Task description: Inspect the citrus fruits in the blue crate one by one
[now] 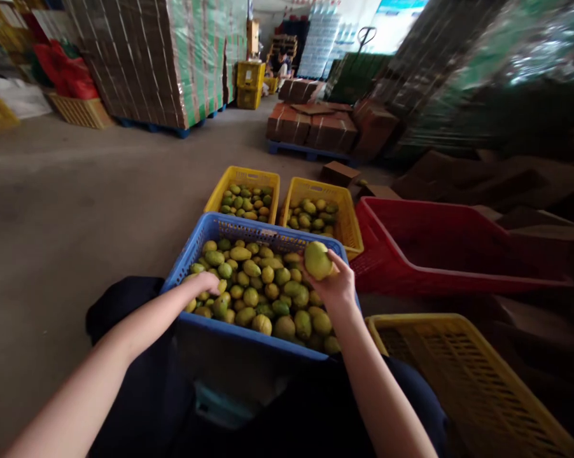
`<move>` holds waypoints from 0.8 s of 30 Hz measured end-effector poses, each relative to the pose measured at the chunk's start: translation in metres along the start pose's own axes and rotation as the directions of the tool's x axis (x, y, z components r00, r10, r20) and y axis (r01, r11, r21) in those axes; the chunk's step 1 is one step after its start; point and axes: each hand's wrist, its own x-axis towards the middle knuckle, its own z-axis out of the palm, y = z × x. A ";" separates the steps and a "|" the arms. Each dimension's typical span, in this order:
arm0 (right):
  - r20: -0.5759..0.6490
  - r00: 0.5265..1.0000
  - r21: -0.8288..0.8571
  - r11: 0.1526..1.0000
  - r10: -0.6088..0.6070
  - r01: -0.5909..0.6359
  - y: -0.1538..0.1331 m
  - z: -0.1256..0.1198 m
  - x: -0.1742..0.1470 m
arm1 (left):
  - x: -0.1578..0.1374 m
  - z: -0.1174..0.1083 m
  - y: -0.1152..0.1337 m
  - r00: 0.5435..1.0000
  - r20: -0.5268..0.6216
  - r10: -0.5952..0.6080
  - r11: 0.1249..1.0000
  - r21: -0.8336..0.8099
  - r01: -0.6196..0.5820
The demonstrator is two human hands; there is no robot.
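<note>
Grey floor (53, 191) and film-wrapped carton stacks (201, 63) surround my view. Over the right side of a blue perforated plastic crate (249, 337), my right hand (338, 286) grips a plump green-yellow fruit (317, 260), its long axis hard to read. My left hand (207, 282) dips among mottled green-and-yellow fruits (251, 297), its grip hidden from me.

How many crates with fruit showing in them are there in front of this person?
3: a blue crate nearest, and beyond it a yellow crate on the left and a second yellow crate on the right. Others may be hidden.
</note>
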 end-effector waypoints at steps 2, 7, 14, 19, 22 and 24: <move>0.025 0.999 0.018 0.999 -0.026 0.026 -0.007 0.001 -0.003 | 0.000 0.002 -0.006 0.997 0.031 -0.071 0.997 0.002 0.071; -0.085 0.996 -0.005 1.000 -0.012 0.012 -0.007 0.006 -0.008 | -0.004 0.004 -0.009 0.995 0.003 -0.101 0.985 -0.141 0.100; -0.035 0.999 -0.033 0.999 0.015 -0.016 -0.007 0.000 -0.001 | -0.006 0.027 -0.007 0.994 0.003 -0.114 0.993 -0.021 0.114; -0.099 0.995 -0.031 1.000 -0.004 0.001 -0.008 0.005 -0.003 | 0.001 0.026 -0.013 0.996 -0.033 -0.086 0.994 0.069 0.088; -0.074 0.997 -0.031 0.999 -0.009 0.006 -0.005 0.009 -0.003 | 0.009 0.018 -0.017 0.994 -0.076 -0.076 0.989 0.121 0.085; -0.044 0.999 -0.038 0.999 0.010 -0.011 -0.003 0.010 -0.003 | 0.015 0.013 -0.019 0.992 -0.107 -0.073 0.984 0.152 0.088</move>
